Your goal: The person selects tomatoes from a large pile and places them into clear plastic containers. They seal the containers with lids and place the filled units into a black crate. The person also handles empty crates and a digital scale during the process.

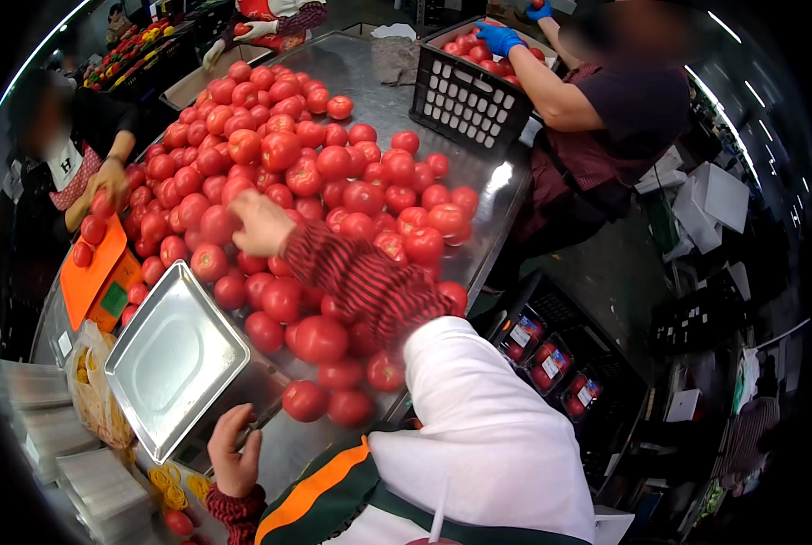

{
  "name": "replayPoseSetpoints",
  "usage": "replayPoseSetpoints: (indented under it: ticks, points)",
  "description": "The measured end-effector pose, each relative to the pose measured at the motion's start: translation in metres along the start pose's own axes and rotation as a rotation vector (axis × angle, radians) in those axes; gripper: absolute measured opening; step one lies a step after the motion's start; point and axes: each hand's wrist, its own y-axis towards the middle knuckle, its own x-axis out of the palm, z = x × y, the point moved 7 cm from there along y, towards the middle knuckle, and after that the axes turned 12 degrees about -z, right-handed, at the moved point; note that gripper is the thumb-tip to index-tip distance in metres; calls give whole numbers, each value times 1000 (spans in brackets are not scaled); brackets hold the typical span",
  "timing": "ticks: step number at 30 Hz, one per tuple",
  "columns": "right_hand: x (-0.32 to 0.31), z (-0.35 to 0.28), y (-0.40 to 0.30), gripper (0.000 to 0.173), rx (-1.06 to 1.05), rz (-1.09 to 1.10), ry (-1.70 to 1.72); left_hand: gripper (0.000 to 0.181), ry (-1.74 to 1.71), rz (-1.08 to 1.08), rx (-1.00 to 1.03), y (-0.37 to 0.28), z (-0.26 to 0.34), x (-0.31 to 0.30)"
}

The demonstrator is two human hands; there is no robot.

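Note:
A large heap of red tomatoes (280,151) covers much of a metal table (378,109). My right hand (261,223) reaches over the middle of the heap, blurred, with its fingertips against or just above a tomato (219,225); whether it grips that one is unclear. Near the table's front edge, my left hand (234,449) is raised with thumb and fingers apart, holding nothing. It is beside a scale with an empty shiny metal tray (177,361) on top. Several tomatoes (327,402) lie between the scale and my body.
Co-workers stand at the left, far side and right. A black crate (470,102) of tomatoes stands at the far right corner. Orange sheets (92,272), a plastic bag (99,381) and stacked clear trays (102,490) are at left. A lower black crate (610,381) holds packed tomatoes.

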Motion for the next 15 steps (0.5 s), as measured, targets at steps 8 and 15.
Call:
replayPoseSetpoints:
  ticks: [8,15]
  points:
    - [-99,30,-104,25,108,314,-189,35,-232,-207,-87,-22,-19,42]
    - [-91,152,-98,55,809,18,-237,32,-372,-165,-88,-33,-27,50]
